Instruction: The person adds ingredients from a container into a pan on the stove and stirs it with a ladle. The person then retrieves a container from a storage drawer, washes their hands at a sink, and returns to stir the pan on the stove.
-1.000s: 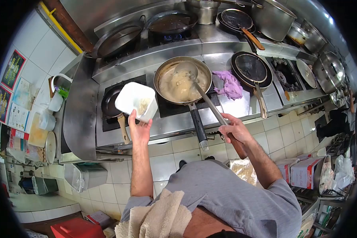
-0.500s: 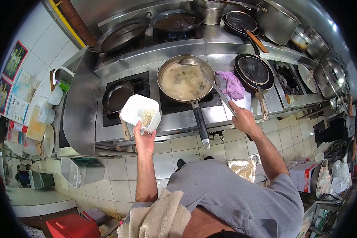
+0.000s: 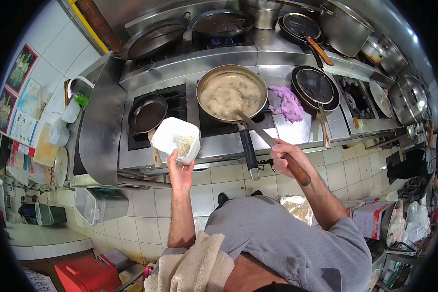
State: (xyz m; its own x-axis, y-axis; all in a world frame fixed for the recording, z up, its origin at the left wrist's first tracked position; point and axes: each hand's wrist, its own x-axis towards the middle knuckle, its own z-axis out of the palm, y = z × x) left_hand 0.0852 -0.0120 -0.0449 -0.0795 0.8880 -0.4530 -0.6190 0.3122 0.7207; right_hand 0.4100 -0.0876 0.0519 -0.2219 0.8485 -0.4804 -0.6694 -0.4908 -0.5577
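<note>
My left hand (image 3: 181,171) holds a white plastic container (image 3: 166,136) from below, tilted so its opening faces up; pale grated or granular food (image 3: 184,144) lies at its lower side. Wrapped round the wooden handle of a long metal ladle (image 3: 264,135) is my right hand (image 3: 288,156). The ladle's head is sunk in a creamy, lumpy mixture (image 3: 231,92) and hidden. That mixture fills a round pan (image 3: 200,86) on the front burner, whose black handle (image 3: 248,150) points toward me between my hands.
A small black pan (image 3: 148,115) sits left. Right of the pan lie a purple cloth (image 3: 288,105) and stacked black pans (image 3: 316,87). Behind are two large pans, one over a blue flame (image 3: 222,42), and a big pot (image 3: 344,27). A beige towel (image 3: 194,265) hangs at my front.
The ladle's head has gone from showing in the mixture to sunk in it near the front rim. My right hand shifted, then came back toward me. The container sits slightly lower than at first.
</note>
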